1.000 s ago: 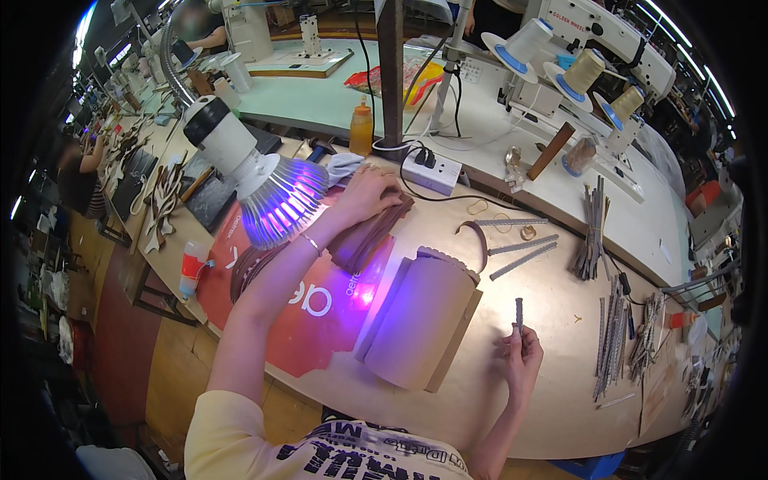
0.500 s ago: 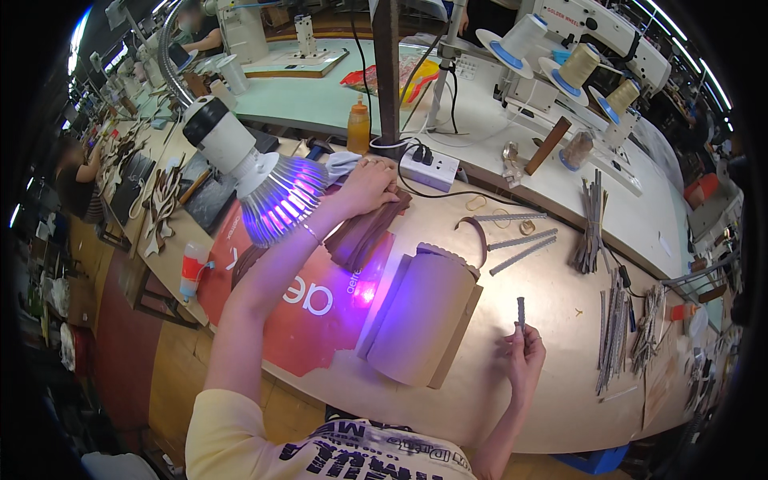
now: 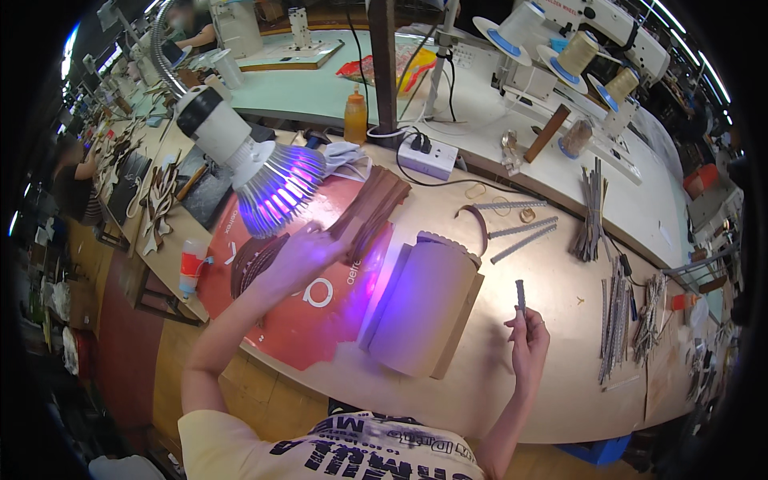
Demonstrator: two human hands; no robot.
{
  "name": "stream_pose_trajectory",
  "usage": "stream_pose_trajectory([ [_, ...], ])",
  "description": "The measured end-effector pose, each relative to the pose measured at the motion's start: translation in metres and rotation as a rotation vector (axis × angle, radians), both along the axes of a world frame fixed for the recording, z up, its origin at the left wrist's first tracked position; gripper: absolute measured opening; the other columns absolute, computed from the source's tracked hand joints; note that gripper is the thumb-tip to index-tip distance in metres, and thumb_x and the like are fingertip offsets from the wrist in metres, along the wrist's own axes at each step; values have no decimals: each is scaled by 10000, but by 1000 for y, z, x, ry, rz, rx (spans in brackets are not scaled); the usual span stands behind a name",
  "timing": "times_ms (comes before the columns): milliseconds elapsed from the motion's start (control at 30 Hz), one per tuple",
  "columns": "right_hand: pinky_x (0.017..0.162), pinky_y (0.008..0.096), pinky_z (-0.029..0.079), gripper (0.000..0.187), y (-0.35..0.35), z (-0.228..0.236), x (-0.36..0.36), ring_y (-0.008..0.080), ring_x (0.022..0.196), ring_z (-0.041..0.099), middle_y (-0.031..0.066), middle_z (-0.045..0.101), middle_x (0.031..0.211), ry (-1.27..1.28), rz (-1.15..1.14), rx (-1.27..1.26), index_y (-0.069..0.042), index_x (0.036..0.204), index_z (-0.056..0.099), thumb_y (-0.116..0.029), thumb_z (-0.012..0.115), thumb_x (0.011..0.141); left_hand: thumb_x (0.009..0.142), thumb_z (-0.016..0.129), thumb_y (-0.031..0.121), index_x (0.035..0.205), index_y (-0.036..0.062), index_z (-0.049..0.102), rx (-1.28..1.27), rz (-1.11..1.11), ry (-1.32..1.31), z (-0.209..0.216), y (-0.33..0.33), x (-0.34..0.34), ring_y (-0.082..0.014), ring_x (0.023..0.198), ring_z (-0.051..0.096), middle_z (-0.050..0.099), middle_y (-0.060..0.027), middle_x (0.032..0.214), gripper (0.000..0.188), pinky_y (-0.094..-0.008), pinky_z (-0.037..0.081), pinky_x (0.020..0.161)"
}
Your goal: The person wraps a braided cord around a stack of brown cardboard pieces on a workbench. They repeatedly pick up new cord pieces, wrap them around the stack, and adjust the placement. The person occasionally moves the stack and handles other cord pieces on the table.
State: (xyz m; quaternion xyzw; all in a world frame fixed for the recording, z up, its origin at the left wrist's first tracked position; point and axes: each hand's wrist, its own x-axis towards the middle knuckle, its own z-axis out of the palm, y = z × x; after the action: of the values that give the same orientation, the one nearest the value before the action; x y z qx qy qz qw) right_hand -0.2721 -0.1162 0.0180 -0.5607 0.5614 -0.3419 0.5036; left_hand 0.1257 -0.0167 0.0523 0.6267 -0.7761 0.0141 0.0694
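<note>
My left hand (image 3: 306, 254) is under the lamp, beside the near end of a stack of brown leather strips (image 3: 373, 210). Motion blurs its fingers, so I cannot tell whether they grip a strip. Upright between the closed fingertips of my right hand (image 3: 530, 332) is a short dark grey strip (image 3: 521, 294) with uneven edges. Between my hands lies a tan curved cardboard form (image 3: 424, 308) with a scalloped far edge. A curled brown strip (image 3: 478, 226) touches the table beyond it.
A lamp (image 3: 276, 188) with a glowing purple, ribbed head hangs over the red sheet (image 3: 276, 340). More brown strips (image 3: 254, 264) curve to the left. Grey strips (image 3: 524, 242) and bundles (image 3: 590, 220) lie to the right. A power strip (image 3: 429, 158) and sewing machine (image 3: 608, 40) stand beyond.
My left hand has moved from the far end of the brown stack back toward me, to its near end. The right hand still holds the grey strip in nearly the same place.
</note>
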Motion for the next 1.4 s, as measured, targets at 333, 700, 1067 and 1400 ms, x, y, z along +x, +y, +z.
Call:
stream_pose_trajectory([
  [333, 621, 204, 456, 265, 4, 15, 16, 70, 672, 564, 54, 665, 844, -75, 85, 24, 50, 1153, 636, -151, 581, 989, 898, 695, 126, 1106, 38, 698, 319, -6, 1026, 153, 58, -94, -140, 863, 711, 730, -73, 937, 225, -268, 555, 740],
  [700, 714, 262, 484, 285, 21, 55, 29, 151, 787, 603, 83, 650, 923, 151, 129, -551, -25, 1200, 678, -4, 643, 918, 884, 685, 7, 1104, -25, 635, -34, 500, 1487, -2, -10, -148, -105, 877, 666, 695, -82, 979, 228, -227, 544, 795],
  [1067, 656, 310, 490, 259, 0, 87, 158, 213, 736, 626, 124, 675, 910, 106, 630, -784, -4, 1139, 696, -43, 676, 883, 976, 592, 97, 1123, -17, 655, -426, 553, 1592, -32, 9, -105, -114, 944, 642, 697, -75, 1016, 196, -260, 509, 825],
  [1400, 710, 394, 499, 238, 9, 94, 192, 297, 775, 632, 137, 673, 908, 213, 732, -655, -11, 1106, 705, -113, 667, 894, 983, 592, 106, 1117, -35, 655, -362, 631, 1741, 1, 18, -76, -88, 927, 635, 693, -65, 1028, 204, -234, 501, 825],
])
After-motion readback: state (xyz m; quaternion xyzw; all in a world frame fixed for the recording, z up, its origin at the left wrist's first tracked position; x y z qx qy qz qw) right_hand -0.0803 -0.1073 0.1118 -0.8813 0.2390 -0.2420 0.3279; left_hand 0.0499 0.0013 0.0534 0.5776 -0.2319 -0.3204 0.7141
